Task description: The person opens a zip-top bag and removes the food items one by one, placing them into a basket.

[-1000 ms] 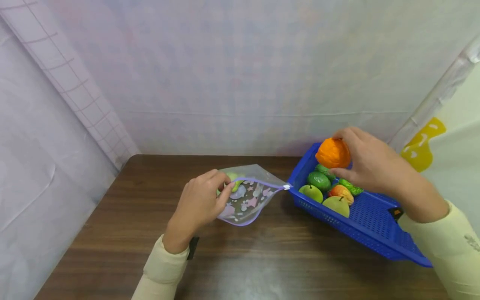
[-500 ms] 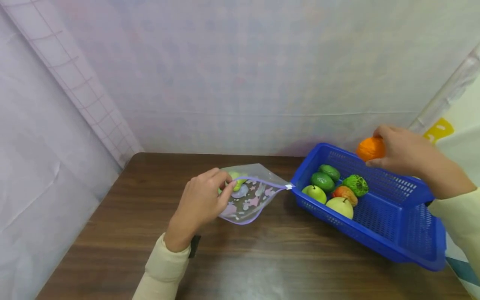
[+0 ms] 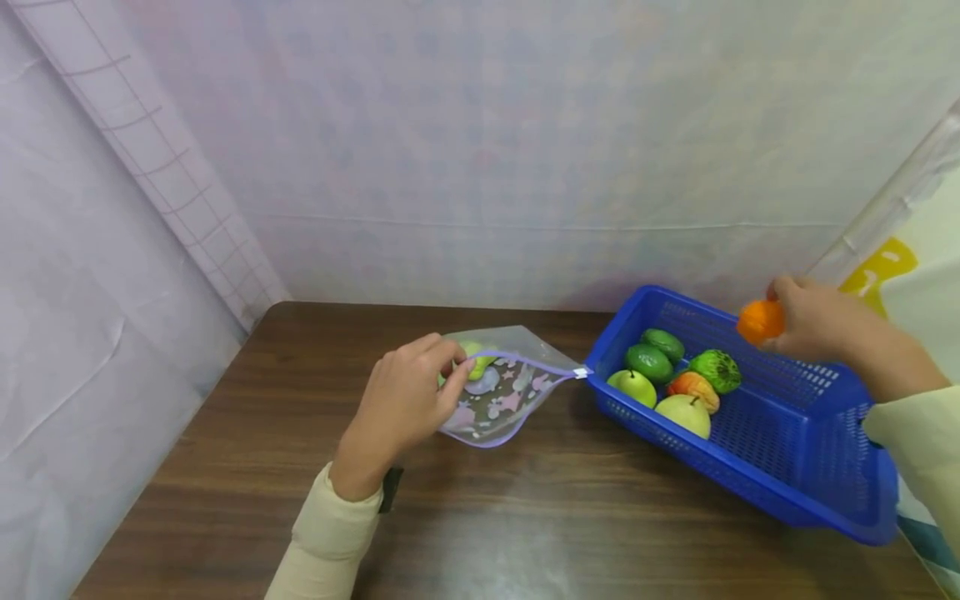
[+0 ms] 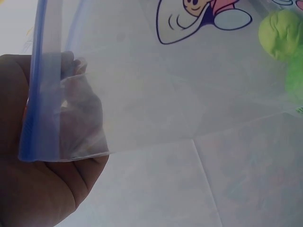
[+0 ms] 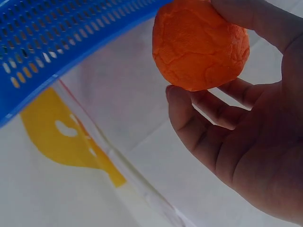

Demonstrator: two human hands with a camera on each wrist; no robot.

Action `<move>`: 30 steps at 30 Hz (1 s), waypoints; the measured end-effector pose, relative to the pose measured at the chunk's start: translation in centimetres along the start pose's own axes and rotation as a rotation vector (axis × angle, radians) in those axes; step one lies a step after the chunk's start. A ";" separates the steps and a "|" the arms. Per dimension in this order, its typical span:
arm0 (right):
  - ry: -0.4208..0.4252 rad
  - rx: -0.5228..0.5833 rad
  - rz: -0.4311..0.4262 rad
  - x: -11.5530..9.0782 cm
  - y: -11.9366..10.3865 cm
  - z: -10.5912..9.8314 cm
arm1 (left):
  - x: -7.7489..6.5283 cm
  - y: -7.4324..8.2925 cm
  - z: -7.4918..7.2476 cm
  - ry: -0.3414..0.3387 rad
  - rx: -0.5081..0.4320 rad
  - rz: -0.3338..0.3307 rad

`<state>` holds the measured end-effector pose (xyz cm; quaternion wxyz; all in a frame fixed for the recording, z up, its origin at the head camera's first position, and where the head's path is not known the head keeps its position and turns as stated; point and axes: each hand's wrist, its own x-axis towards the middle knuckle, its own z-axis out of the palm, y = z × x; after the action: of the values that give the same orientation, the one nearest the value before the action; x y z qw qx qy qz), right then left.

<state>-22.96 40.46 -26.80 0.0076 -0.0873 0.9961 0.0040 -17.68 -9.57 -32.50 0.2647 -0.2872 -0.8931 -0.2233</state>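
Observation:
My left hand [image 3: 397, 398] pinches the open mouth of a clear zip bag [image 3: 517, 398] with a purple edge and printed figures. Inside it lie lumpy yellow-green pieces [image 4: 281, 34], partly hidden by the hand in the head view. In the left wrist view, fingers show through the clear plastic. Over the far right rim of a blue basket [image 3: 757, 433], my right hand [image 3: 832, 337] holds a wrinkled orange [image 3: 761, 323] between thumb and fingers. The basket's left end holds dark green oval fruits [image 3: 649, 364], pale green-yellow pears [image 3: 684, 415], a red-orange fruit [image 3: 694, 390] and a bumpy green one [image 3: 716, 372].
The brown wooden table [image 3: 480, 517] carries both bag and basket. The bag's white zip slider [image 3: 581, 372] sits right at the basket's left corner. A pale cloth wall [image 3: 480, 167] rises behind the table edge, with another sheet [image 3: 97, 333] at the left.
My right hand has moved right with the orange, from over the fruits to the basket's far right rim, then slightly lower. My left hand keeps its pinch on the bag.

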 end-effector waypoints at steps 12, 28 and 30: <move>-0.022 0.064 0.000 0.6 1.6 3.7 | -0.2 -0.1 0.1 -0.007 0.008 -0.009; -0.176 0.009 0.031 1.6 2.2 6.0 | -0.1 -0.3 0.1 0.007 0.016 0.010; -0.177 0.002 0.029 1.6 2.3 6.2 | -0.1 -0.3 0.0 0.007 0.015 0.009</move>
<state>-24.88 42.49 -33.02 0.0956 -0.0721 0.9927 0.0105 -17.82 -9.80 -32.66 0.2711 -0.2882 -0.8925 -0.2166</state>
